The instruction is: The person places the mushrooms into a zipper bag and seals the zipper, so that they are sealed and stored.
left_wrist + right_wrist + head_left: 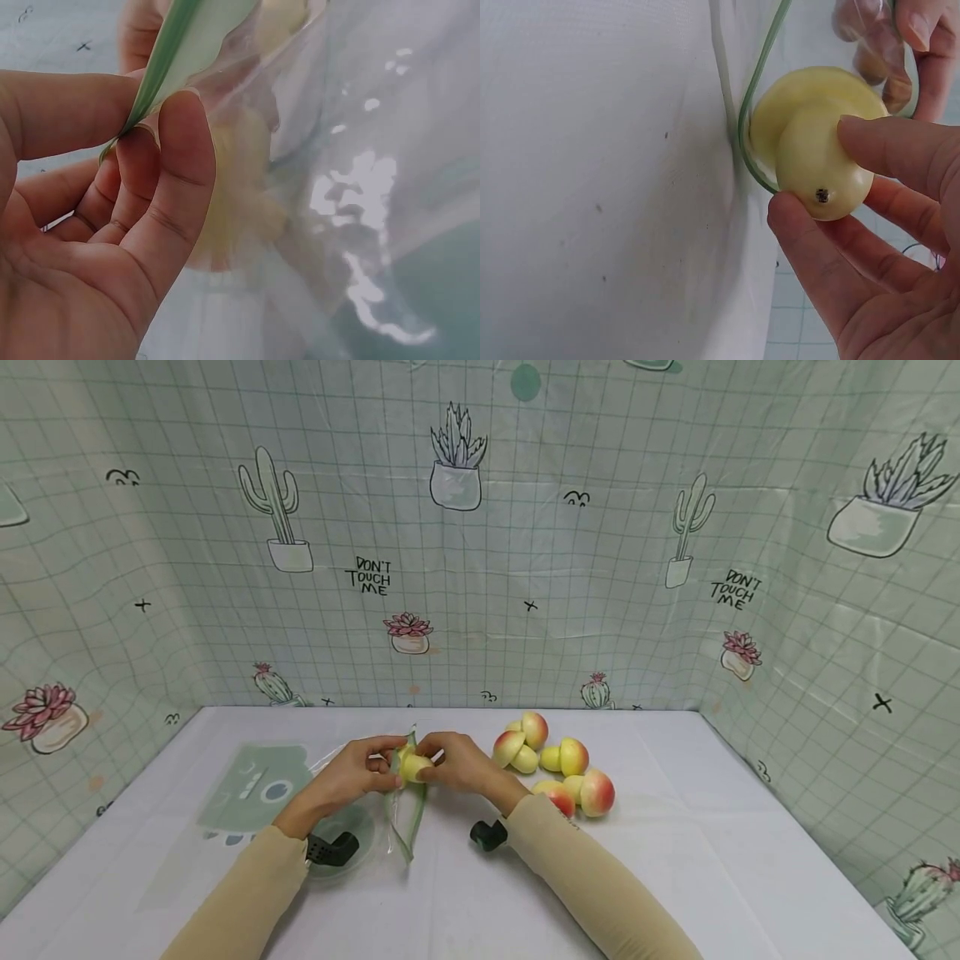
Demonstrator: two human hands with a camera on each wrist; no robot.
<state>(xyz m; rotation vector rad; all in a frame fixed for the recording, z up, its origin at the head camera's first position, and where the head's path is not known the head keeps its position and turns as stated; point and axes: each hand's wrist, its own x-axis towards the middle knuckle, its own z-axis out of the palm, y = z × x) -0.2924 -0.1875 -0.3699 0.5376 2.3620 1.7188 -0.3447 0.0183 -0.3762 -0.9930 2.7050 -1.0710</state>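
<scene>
In the head view a clear plastic bag with a green printed face (255, 785) lies on the left, its green-edged mouth spread toward the right. My left hand (360, 774) pinches that green rim (161, 60) between thumb and fingers. At the mouth, my right hand (465, 764) holds a yellow toy mushroom (821, 139) by its stem, between thumb and fingertips. The mushroom's cap is within the opening, as the right wrist view shows, with the stem end toward the right palm. Through the film, the left wrist view shows the pale yellow mushroom (240, 180) blurred.
Several more toy mushrooms with yellow and red caps (566, 756) lie on the white table (480, 893), right of my right hand; my right sleeve partly covers one (555, 795). Black wrist devices (333, 849) sit below both wrists. A patterned curtain (480, 552) stands behind the table.
</scene>
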